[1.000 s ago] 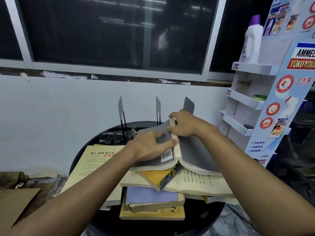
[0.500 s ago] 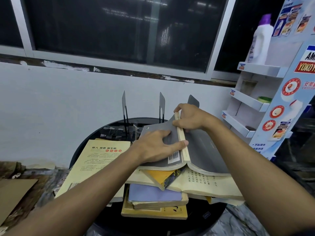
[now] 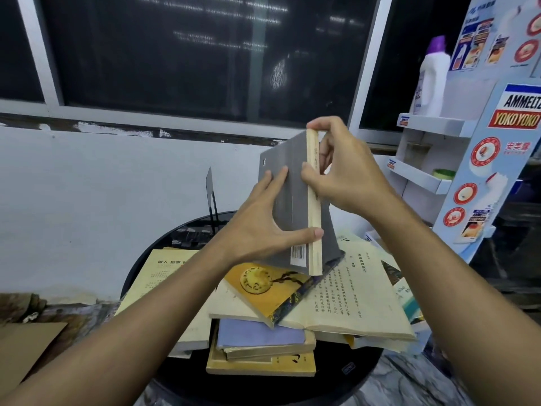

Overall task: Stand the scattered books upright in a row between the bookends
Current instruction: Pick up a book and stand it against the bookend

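the person is holding a grey book [image 3: 282, 200] up in the air with both hands, well above the heap of loose books and tilted only a little from upright, its pale spine facing the camera and a barcode showing at its lower corner. the left hand [image 3: 263, 227] is lying against the grey cover, its fingers [image 3: 275, 180] spreading wide over it while the thumb is hooking across the spine low down. the right hand [image 3: 348, 177] is gripping the book's upper part, its fingers [image 3: 322, 126] curling over the top edge and the thumb pressing on the cover just beside the spine. beneath the book, on the round black surface [image 3: 351, 376], a yellow book with a gold disc [image 3: 263, 285] is lying on an open book [image 3: 351, 294], with a lavender book [image 3: 257, 335] and another yellow book [image 3: 257, 369] stacked under them and a cream book [image 3: 158, 276] lying flat to the left. one dark metal bookend [image 3: 209, 183] is standing upright at the far side of the surface, near the white wall. a white bottle with a purple cap [image 3: 433, 74] is standing on the top shelf of a display rack [image 3: 433, 128] at the right.
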